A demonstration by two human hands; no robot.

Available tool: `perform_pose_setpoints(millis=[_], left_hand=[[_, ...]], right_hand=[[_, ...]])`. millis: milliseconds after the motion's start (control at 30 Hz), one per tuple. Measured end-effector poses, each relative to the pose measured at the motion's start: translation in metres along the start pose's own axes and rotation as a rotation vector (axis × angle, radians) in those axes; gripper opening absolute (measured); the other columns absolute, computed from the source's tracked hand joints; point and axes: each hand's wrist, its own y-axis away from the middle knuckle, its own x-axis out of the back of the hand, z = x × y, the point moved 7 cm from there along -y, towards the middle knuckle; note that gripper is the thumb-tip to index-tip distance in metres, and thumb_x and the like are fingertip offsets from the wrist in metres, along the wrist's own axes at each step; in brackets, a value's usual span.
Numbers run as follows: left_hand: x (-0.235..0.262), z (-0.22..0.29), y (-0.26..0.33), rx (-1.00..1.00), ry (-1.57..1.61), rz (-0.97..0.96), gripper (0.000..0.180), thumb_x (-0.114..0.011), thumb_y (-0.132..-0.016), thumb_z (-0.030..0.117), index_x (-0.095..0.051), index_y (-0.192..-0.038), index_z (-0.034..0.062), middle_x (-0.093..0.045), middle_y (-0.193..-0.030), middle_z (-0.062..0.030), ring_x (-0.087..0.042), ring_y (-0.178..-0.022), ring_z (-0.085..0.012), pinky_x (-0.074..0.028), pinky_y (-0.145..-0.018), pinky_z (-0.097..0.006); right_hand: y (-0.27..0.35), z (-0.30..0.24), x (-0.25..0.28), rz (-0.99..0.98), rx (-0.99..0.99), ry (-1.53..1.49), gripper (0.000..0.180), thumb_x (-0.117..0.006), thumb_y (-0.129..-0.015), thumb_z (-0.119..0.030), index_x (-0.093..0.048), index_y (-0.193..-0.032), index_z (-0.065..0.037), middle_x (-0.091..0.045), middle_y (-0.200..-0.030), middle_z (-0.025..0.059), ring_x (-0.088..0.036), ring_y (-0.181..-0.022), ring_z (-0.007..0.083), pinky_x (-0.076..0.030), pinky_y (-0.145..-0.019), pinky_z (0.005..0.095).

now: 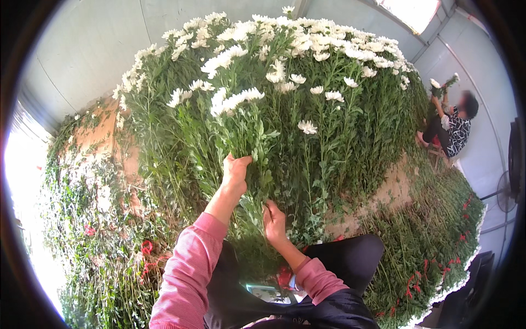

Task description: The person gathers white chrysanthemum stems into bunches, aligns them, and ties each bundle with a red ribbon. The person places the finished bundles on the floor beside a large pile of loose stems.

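Observation:
In front of me stands a bunch of white chrysanthemums [234,101] with long leafy green stems, held upright. My left hand [235,172] is closed round its stems below the flower heads. Lower down and to the right, my right hand [275,223] has its fingers curled on the lower leafy part of the same bunch; its fingertips are partly hidden by leaves. Just behind rises a large bank of upright white chrysanthemums [350,118], packed closely against the wall.
Cut stems and leaves [98,230] litter the floor at left, among red ties [147,248]. Tied bundles [416,247] lie at right, their white heads outward. A seated person [459,126] holds flowers at far right, near a fan [507,192]. My knees flank the bunch.

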Motion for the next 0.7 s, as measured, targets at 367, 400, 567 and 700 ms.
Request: perform_pose_setpoints(millis=[367,400,567,700], left_hand=[[0.054,0.080,0.028,-0.056,-0.118,-0.164,0.026,-0.051,-0.092,0.004,-0.054,-0.115,-0.0067,-0.067,-0.094,-0.0181,-0.069,-0.080,-0.0282,-0.061,-0.074,-0.043],[0.063,0.089,0.031,-0.104,-0.162,-0.094,0.026,-0.050,-0.092,0.004,-0.055,-0.115,-0.0073,-0.067,-0.093,-0.0179,-0.069,-0.079,-0.0281,-0.061,-0.073,-0.043],[0.115,0.109,0.035,-0.194,-0.140,0.067,0.021,-0.050,-0.092,0.002,-0.063,-0.107,-0.0051,-0.067,-0.092,-0.0151,-0.068,-0.073,-0.0280,-0.060,-0.062,-0.044],[0.112,0.106,0.040,-0.215,-0.057,0.097,0.021,-0.051,-0.091,0.002,-0.064,-0.107,-0.0052,-0.068,-0.093,-0.0141,-0.069,-0.075,-0.0276,-0.060,-0.063,-0.043]], right_hand=[[0.014,-0.019,-0.061,-0.340,-0.030,-0.040,0.032,-0.058,-0.101,-0.025,-0.064,-0.122,-0.002,-0.071,-0.092,0.0119,-0.064,-0.077,0.0168,-0.051,-0.071,0.0300],[0.015,-0.002,-0.059,-0.284,-0.061,-0.088,0.031,-0.057,-0.101,-0.026,-0.064,-0.121,-0.003,-0.071,-0.092,0.0120,-0.065,-0.079,0.0175,-0.051,-0.072,0.0311],[-0.013,0.077,-0.053,0.013,0.027,0.254,0.023,-0.061,-0.097,-0.022,-0.064,-0.113,-0.006,-0.069,-0.101,0.0133,-0.067,-0.085,0.0300,-0.053,-0.077,0.0391],[-0.059,0.081,-0.067,0.114,0.077,0.387,0.026,-0.065,-0.094,-0.023,-0.062,-0.115,-0.010,-0.069,-0.096,0.0148,-0.067,-0.085,0.0340,-0.053,-0.074,0.0434]])
